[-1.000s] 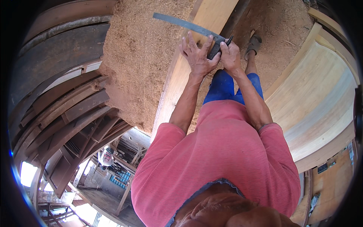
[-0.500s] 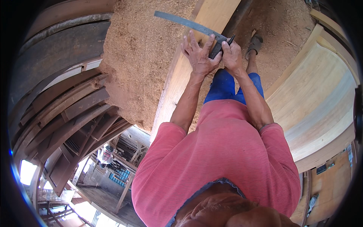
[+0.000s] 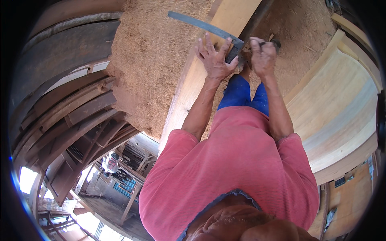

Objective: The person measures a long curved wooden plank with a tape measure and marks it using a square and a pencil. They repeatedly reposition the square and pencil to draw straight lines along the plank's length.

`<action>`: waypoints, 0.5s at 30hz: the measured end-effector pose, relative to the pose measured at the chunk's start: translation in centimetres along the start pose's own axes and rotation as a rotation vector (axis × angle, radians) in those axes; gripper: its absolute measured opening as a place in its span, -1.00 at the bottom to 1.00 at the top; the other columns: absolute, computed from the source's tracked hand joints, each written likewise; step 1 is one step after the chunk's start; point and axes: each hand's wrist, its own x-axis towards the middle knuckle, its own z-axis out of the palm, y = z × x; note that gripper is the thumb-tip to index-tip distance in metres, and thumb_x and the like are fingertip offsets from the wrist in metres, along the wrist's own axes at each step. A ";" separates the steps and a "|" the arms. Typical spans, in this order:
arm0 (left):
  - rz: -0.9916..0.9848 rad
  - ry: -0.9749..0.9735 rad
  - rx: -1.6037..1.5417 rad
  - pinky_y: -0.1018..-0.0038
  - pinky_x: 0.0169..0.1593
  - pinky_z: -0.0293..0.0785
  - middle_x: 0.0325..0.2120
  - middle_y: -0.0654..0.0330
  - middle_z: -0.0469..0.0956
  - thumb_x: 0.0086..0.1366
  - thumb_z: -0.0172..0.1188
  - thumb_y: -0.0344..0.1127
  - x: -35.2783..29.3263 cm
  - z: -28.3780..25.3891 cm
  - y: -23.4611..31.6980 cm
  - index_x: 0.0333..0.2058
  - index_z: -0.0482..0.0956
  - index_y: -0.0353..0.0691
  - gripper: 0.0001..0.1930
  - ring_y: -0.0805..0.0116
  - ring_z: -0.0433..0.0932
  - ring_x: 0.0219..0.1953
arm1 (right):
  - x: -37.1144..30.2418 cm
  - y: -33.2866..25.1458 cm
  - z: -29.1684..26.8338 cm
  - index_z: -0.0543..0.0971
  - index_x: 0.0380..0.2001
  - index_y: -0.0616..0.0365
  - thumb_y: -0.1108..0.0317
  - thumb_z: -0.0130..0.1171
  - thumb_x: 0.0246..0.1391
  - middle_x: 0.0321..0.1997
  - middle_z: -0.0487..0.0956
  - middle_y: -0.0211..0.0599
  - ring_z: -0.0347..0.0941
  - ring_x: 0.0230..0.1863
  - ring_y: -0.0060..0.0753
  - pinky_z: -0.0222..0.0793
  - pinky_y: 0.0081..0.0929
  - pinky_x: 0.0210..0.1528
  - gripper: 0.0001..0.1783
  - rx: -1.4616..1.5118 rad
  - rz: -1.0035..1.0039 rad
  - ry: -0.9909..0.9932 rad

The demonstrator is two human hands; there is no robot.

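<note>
At your far left, dark boards (image 3: pixel 68 42) were stacked one over another, their edges bent by the lens. Next to them, a broad patch of brown sawdust (image 3: pixel 146 68) covered the ground. A metal square (image 3: pixel 207 26) stretched its thin grey blade out past the left side of a pale plank (image 3: pixel 195 86), over the sawdust. The blade crossed the plank's upper part at a slant, and the dark stock sat along the plank's right edge.

Your left hand (image 3: pixel 216 62) was spread over the plank just below the blade, the fingers fanned toward it and the thumb reaching right to the stock. How hard it pressed, you could not tell from this view. Under your forearms showed your pink shirt (image 3: pixel 229 160) and blue shorts (image 3: pixel 236 92).

Your right hand (image 3: pixel 263 60) hung in the air to the right of the stock, near it but apart from it. Its fingers were curled in and pinched a dark pen-like tool (image 3: pixel 262 43), mostly hidden and slightly blurred. Farther right, well apart from both hands, stood a large pale wooden panel (image 3: pixel 341 100) with a frame along its edge.
</note>
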 end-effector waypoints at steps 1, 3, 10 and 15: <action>0.000 -0.003 -0.002 -0.43 0.49 -0.22 0.55 -0.30 -0.03 -0.02 0.55 0.14 0.0 -0.1 0.1 0.37 0.52 0.49 -0.12 -0.53 -0.14 0.54 | 0.4 -0.6 -1.1 0.76 -0.09 0.24 0.21 0.19 0.46 -0.20 0.73 0.00 0.68 -0.18 -0.06 0.56 -0.24 -0.08 -0.69 -0.054 -0.005 0.046; -0.001 -0.005 -0.007 -0.43 0.49 -0.23 0.54 -0.30 -0.03 -0.02 0.54 0.14 0.0 -0.2 0.2 0.37 0.51 0.49 -0.12 -0.54 -0.14 0.53 | 1.1 -1.6 -2.5 0.76 -0.08 0.22 0.22 0.25 0.44 -0.16 0.74 -0.06 0.68 -0.14 -0.14 0.56 -0.30 -0.06 -0.72 0.125 -0.065 0.008; -0.027 -0.012 -0.011 -0.43 0.49 -0.24 0.52 -0.34 0.02 -0.02 0.54 0.15 0.1 -0.6 0.6 0.34 0.54 0.45 -0.15 -0.54 -0.13 0.52 | 3.1 -3.2 -1.5 0.76 -0.08 0.17 0.31 0.29 0.38 -0.15 0.74 -0.13 0.65 -0.06 -0.20 0.55 -0.35 0.01 -0.80 0.208 -0.114 -0.230; -0.026 -0.007 -0.015 -0.42 0.49 -0.27 0.51 -0.34 0.04 -0.02 0.54 0.16 0.2 -0.6 0.5 0.33 0.54 0.44 -0.15 -0.53 -0.13 0.53 | 4.0 -3.4 -2.3 0.75 -0.07 0.19 0.35 0.24 0.41 -0.08 0.75 -0.14 0.66 0.00 -0.16 0.55 -0.31 0.07 -0.81 -0.110 -0.353 -0.287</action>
